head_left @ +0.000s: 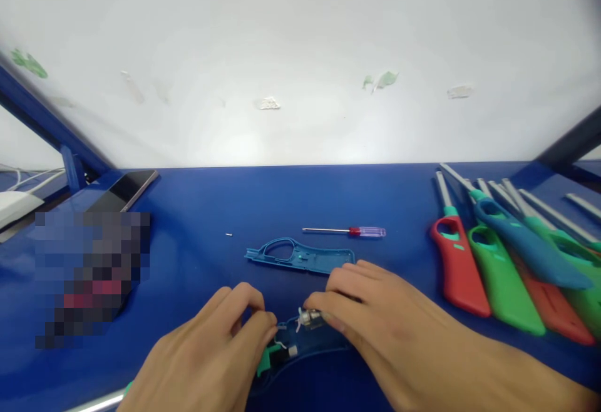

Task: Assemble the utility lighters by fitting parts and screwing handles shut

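Low in the middle, an opened blue lighter casing half (323, 340) lies between my hands with its inner side up. My left hand (211, 343) is closed around its front part, thumb and forefinger pinched at the edge. Beside those fingers are a green trigger (268, 359), a thin wire and a small black part with a pale end. My right hand (370, 318) is closed over the rear part, its fingertips on a small metal valve fitting (308, 318) with a white end. What lies under the palms is hidden. A metal lighter tube (98, 402) emerges at lower left.
Beyond my hands lie the other blue casing half (323, 259), a screwdriver (347, 231) and a tiny screw (228, 234). Several long-necked lighters, including a red one (462, 271), are piled at right. A phone (126, 190) and a blurred-out dark object (101, 274) are at left.
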A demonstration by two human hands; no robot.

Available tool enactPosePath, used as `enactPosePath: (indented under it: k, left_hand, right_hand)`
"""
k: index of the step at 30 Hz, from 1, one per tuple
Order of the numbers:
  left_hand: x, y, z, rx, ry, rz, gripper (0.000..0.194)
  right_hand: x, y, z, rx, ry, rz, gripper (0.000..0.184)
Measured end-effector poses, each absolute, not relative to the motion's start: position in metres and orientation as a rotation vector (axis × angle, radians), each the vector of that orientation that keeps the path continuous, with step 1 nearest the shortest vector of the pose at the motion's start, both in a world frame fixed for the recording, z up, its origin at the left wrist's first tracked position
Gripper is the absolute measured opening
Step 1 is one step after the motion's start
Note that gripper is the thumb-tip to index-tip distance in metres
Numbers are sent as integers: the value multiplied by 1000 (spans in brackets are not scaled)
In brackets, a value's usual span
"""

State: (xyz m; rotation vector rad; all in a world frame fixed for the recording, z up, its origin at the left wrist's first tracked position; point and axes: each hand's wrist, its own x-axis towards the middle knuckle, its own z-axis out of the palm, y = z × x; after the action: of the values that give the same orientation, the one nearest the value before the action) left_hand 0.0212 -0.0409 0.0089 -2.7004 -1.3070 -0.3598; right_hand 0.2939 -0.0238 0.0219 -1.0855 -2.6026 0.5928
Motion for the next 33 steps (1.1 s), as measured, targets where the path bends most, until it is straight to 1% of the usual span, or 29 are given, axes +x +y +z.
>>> enactPosePath:
  k: [4,7,9,10,14,16,19,24,33]
  left_hand:
    - [18,-45,4,-2653,-1242,-475,39]
    - [22,-44,6,-2604,-1168,-585,28]
    - [28,-43,10,-2595,-1233,-671,19]
    - [32,-43,11,-2587,-1293,-724,18]
    - [43,-44,11,-2548,-1436,-915,16]
    - [45,-45,7,-2544,-1422,-943,14]
    - [43,-47,1,-2546,-1375,-977,19]
    - [38,-46,-2,-2556,-1331,-998,19]
    - [28,-48,-11,-2601,-1337,-890,26]
  right_hand:
    - [292,-21,24,-1060,-2635,581,55]
    - [292,-21,25,-1045,-2616,588,52]
    - [292,-22,25,-1042,-2598,601,48]
    - [292,-22,24,-1039,-2592,601,46]
    - [290,-23,21,-1007,-2551,520,51]
    - [290,-24,19,-1004,-2516,458,51]
    - [289,-24,18,-991,-2469,368,48]
    - [287,-24,21,-971,-2451,258,50]
    - [285,-22,25,-938,-2444,279,48]
